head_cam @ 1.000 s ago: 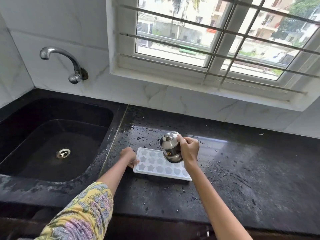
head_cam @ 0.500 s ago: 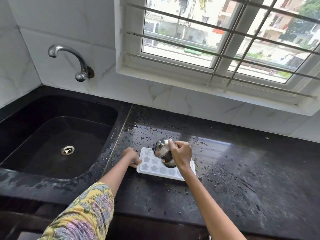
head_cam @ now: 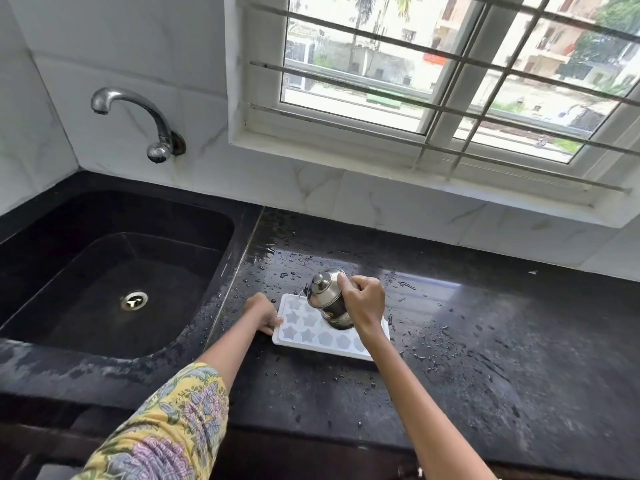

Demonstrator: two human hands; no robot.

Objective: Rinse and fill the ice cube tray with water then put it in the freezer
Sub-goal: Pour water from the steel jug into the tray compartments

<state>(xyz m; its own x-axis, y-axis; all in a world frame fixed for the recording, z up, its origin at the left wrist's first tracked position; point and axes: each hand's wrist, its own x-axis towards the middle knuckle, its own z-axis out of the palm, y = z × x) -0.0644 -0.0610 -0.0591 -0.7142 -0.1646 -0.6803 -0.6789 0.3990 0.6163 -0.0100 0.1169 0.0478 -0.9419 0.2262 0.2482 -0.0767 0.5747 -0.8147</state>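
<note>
Our left hand (head_cam: 265,312) gripping the 9 o'clock end of the white ice cube tray (head_cam: 313,332) on the wet black counter (head_cam: 467,358), our right hand (head_cam: 363,299) wrapped around a tilted steel kettle (head_cam: 327,297) above it, sink (head_cam: 114,271) at 9 o'clock of the tray.

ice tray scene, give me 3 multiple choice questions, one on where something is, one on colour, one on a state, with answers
1. Where does the ice cube tray lie?
A. in the sink
B. on the counter right of the sink
C. on the window sill

2. What colour is the countertop?
A. white
B. black
C. green

3. How is the steel kettle held?
A. tilted over the tray by the right hand
B. upright by the left hand
C. standing alone on the counter

Answers: 1 B, the tray lies flat on the wet counter beside the sink, steadied by the left hand. 2 B, the stone is black. 3 A, the right hand grips it, spout toward the tray.
</note>
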